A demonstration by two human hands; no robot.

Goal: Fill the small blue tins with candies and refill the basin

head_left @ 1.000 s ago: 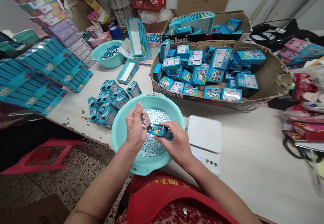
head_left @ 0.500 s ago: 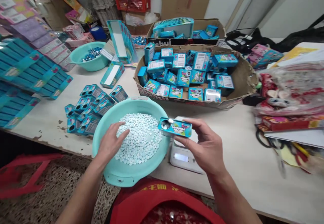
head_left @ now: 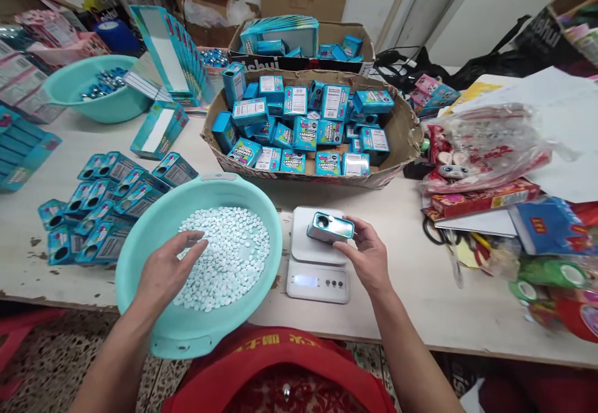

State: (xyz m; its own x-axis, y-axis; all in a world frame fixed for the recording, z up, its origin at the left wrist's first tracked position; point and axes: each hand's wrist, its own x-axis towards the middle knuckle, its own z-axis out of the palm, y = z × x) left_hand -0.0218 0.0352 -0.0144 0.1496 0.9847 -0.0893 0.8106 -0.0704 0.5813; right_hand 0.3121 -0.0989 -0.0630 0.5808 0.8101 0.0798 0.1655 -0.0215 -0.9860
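Observation:
My right hand grips a small teal candy box and holds it on the platform of a white digital scale. The box lies on its side with a round hole facing left. My left hand rests in a teal basin, fingers spread over a heap of small pale blue candies. The basin overhangs the table's near edge, just left of the scale.
A cardboard tray full of several teal boxes stands behind the scale. A cluster of open teal boxes lies left of the basin. A second teal basin sits far left. Bags and packets crowd the right side.
My right hand carried the box from over the basin rightward and set it on the scale. My left hand let go of the box and dropped onto the candies, fingers opening.

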